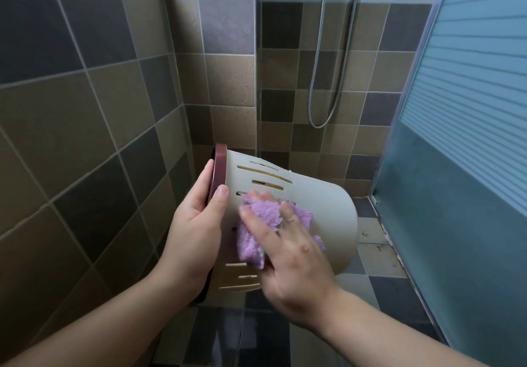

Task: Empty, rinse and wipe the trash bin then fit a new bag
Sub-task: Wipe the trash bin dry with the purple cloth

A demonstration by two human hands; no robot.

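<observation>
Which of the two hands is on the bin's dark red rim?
The left hand grips the dark red rim of the trash bin. The right hand instead presses the purple cloth against the bin's side.

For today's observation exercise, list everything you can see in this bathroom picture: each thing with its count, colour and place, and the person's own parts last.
trash bin: one, cream body with slots and a dark red rim, held on its side in mid-air at centre, opening to the left
cloth: one, purple, pressed on the bin's side
shower hose: one, silver, hanging in a loop on the back wall
wall tiles: many, brown, tan and dark grey, left and back walls
floor tiles: many, grey and dark, below the bin
glass door: one, frosted blue-grey with stripes, right
left hand: one, gripping the bin's rim
right hand: one, fingers spread, pressing the cloth on the bin
</observation>
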